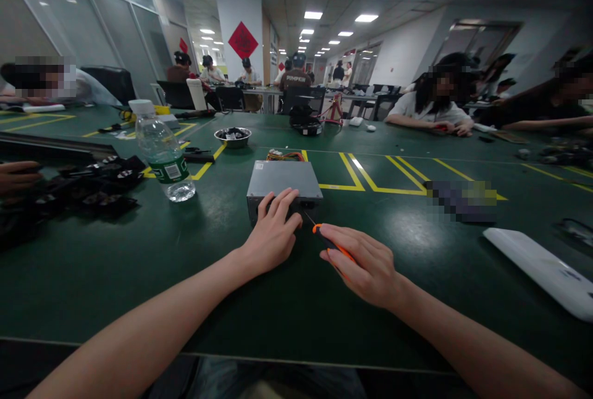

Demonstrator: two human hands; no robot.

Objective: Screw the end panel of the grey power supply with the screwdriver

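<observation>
A grey metal box (285, 178), with coloured wires (286, 156) coming out behind it, lies on the green table (296, 300). My left hand (274, 235) rests on the box's near top edge and front face, its fingers spread a little over them. In my right hand (359, 257) is an orange and black screwdriver (334, 246), held with the fingers closed round its handle. Its thin shaft points up and left at the lower right of the box's front face; the exact spot of its tip is hard to make out.
A water bottle (169, 161) stands left of the box, near black parts (92, 192) and another person's hand (18, 176). A metal bowl (233, 136) sits behind. At right lie a dark pixelated object (458, 201) and a white case (537, 269). People sit across the table.
</observation>
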